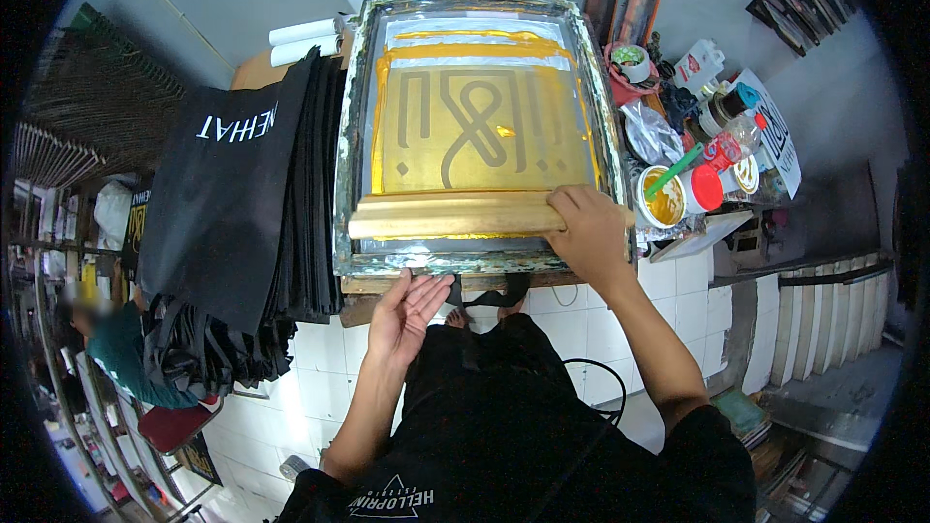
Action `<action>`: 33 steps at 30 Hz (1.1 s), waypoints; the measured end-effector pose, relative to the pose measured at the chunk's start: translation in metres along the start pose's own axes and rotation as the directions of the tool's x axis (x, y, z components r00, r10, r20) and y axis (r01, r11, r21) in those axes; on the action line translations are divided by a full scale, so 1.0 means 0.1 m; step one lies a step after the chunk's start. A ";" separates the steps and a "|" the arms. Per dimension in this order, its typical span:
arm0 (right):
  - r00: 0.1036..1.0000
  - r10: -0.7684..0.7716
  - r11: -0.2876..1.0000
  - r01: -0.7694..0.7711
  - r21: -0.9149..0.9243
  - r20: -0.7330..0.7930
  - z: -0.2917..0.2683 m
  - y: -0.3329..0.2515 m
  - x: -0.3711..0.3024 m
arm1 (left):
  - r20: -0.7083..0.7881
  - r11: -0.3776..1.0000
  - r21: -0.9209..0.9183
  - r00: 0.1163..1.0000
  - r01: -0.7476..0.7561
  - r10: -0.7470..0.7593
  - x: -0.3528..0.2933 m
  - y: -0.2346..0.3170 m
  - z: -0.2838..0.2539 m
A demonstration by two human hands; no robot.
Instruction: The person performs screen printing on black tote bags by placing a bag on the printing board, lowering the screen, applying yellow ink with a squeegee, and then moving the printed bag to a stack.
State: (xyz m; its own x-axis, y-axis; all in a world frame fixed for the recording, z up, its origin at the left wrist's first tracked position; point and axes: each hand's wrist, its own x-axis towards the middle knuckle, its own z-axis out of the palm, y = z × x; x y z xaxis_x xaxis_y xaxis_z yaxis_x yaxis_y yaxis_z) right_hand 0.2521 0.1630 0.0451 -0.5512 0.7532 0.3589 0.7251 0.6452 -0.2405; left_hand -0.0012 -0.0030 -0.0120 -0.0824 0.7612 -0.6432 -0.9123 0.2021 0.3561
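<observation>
The wooden squeegee (pixel 455 216), lying across the near part of the screen (pixel 484 262), seems stiff, rather light, best held along its bar, where the right hand (pixel 589 234) keeps no gap in its grip, while the left hand (pixel 402 318) is open, empty.

The left hand (pixel 399 322) is palm up and uncurled, the right hand (pixel 590 234) gripping

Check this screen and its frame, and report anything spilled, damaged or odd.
A small bright yellow blob sits alone on the mesh, apart from the thick yellow streak at the far end, so it looks stray. The frame looks worn, its surface patchy and stained.
</observation>
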 end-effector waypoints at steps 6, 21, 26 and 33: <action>0.994 -0.040 0.992 0.052 -0.111 0.105 0.29 -0.12 -0.13 | -0.015 0.984 0.175 0.999 -0.030 0.033 0.02 0.04 0.04; 0.943 -0.135 0.990 0.143 -0.006 0.305 -0.06 -0.34 -0.04 | 0.026 0.918 0.397 1.000 -0.016 0.006 0.02 0.20 -0.03; 0.983 -0.165 0.969 0.178 -0.170 0.084 0.26 -0.42 -0.17 | 0.039 0.894 0.449 0.999 0.012 -0.033 0.05 0.23 -0.06; 0.986 -0.131 0.971 0.149 -0.186 0.107 0.49 0.05 0.67 | 0.064 0.822 0.562 0.985 0.097 -0.160 0.03 0.39 -0.05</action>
State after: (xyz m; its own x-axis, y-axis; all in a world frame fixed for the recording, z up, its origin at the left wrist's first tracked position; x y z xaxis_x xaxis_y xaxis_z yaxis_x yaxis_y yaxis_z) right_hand 0.1980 0.2232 0.0236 -0.6825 0.6715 0.2887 0.6987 0.7153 -0.0121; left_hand -0.0395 0.0039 -0.0035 0.0908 0.7566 -0.6475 -0.5323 0.5864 0.6106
